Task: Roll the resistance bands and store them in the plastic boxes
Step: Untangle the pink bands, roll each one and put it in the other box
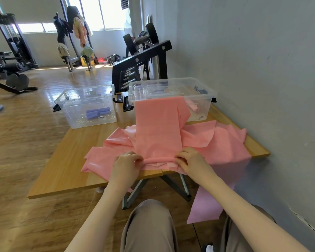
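Wooden table (pixel 62 168), seen from the near edge, person seated at it with knees below.

Left hand (pixel 126 164) and right hand (pixel 191 160) both at the near edge, just beside each other with a short gap between. Each hand's fingers are curled onto the near end of one pink band (pixel 157 128), pinching the start of a small roll (pixel 159 159) that lies crosswise between them. Left hand grips the roll's left end, right hand its right end.

From the roll the band runs flat away toward the far edge and up over the front rim of the right plastic box (pixel 205 99), its far end draped on that rim.

Under and around it, a loose heap of further pink bands (pixel 222 140) covers the table's middle and right side. One band hangs over the near right edge down toward the floor.

Left plastic box (pixel 69 106) stands near the far left corner, open, clear-walled. Inside on its bottom lie several purple rolled bands (pixel 97 112), touching one another. Right box sits at the far right, a clear lid (pixel 153 88) resting on top of it; something pink shows through its front wall.

Behind the table a black dumbbell rack (pixel 144 59) stands against the grey wall (pixel 262 70).
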